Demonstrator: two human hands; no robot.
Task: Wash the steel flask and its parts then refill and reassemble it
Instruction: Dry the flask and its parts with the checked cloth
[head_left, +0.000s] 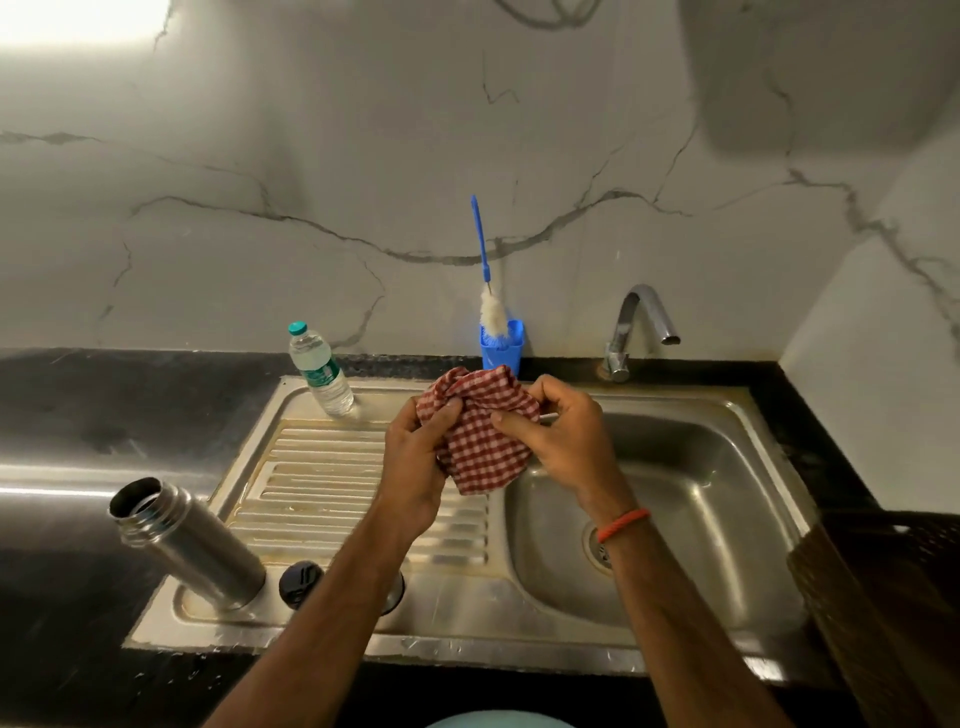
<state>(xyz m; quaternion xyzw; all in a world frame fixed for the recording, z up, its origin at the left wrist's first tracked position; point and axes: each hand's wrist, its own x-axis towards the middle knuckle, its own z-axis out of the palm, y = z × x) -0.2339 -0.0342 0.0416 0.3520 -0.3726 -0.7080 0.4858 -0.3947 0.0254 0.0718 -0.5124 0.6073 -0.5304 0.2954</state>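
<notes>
Near illegibly labelled bottle (322, 371), left hand (415, 462) and right hand (563, 441) grip cloth (480, 452).

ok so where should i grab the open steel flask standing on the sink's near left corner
Wrap the left hand round the smooth middle of the cylindrical steel flask, below its threaded neck, coming from the near left side. It stands on its base with its mouth open, and the round black cap sits close by its base on the right.
</notes>
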